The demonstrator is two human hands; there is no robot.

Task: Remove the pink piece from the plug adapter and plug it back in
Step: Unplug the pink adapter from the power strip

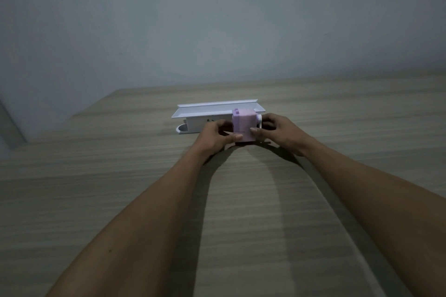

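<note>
A white plug adapter (205, 123) with a flat shelf on top lies lengthwise on the wooden table, about an arm's length ahead. A pink blocky piece (243, 123) sits against the adapter's front face near its right end. My left hand (217, 134) grips the pink piece from the left, thumb on its lower front. My right hand (277, 131) holds it from the right, thumb on its front face and fingers behind by a small white round part. I cannot tell whether the pink piece is seated in the adapter or just clear of it.
The wooden table (120, 188) runs wide to both sides and toward me. Its left edge falls away at the far left. A plain grey wall (217, 19) stands right behind the adapter.
</note>
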